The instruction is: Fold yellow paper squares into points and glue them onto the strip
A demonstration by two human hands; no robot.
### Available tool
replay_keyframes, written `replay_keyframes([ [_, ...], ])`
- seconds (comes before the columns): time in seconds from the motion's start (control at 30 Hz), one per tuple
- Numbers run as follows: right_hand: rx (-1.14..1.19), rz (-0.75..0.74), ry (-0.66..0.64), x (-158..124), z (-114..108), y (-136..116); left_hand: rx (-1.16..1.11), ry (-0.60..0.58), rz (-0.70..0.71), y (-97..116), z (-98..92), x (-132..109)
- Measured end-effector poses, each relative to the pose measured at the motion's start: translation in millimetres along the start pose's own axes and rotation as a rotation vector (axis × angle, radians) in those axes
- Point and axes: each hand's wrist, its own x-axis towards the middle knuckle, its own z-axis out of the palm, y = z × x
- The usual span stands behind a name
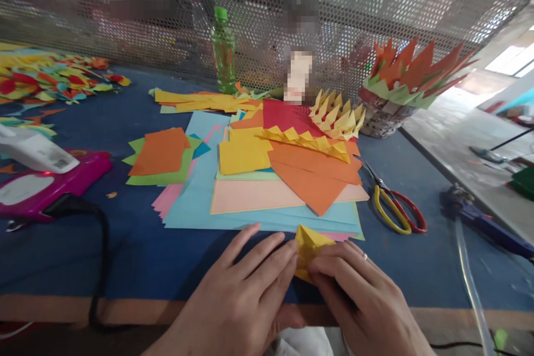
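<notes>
A small piece of folded yellow paper (306, 249) lies between my hands near the table's front edge. My left hand (250, 283) has its index and middle fingertips pressed on the paper's left side, while its outer fingers stretch forward over the blue tabletop. From the right, my right hand (362, 289) pinches the paper, its fingers bent and covering that side. A ring shows on one finger. Just beyond my hands is a stack of coloured sheets (187, 214). On top of it are yellow squares (244, 157) and a strip of folded yellow points (306, 143).
Scissors (394, 206) and a glue gun (492, 225) lie right. Farther back stand a yellow paper crown (337, 114), a paper-petalled basket (384, 114) and a green bottle (224, 55). At left are a magenta device (89, 175) with a black cable and paper scraps (54, 75).
</notes>
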Motion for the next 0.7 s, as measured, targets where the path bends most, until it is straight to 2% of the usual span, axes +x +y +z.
replay_keyframes([
  [0.1, -0.001, 0.005, -0.005, -1.0, 0.6, 1.9, -0.029, -0.019, -0.027, -5.4, -2.3, -5.0],
  [0.27, 0.013, -0.021, 0.001, 0.2, -2.0, 2.5, 0.006, -0.054, 0.126, -14.8, -4.3, -5.2],
  [0.37, 0.027, -0.051, -0.008, 0.3, -5.1, 1.2, 0.035, -0.084, 0.134, -15.1, -8.2, -2.0],
  [0.53, -0.095, -0.128, -0.057, -1.1, -6.6, 2.6, 0.05, -0.117, 0.134, -13.1, -15.1, 1.2],
  [0.7, -0.132, -0.167, -0.095, -5.0, -7.1, 7.2, 0.052, -0.172, 0.17, -14.2, -14.6, 1.2],
])
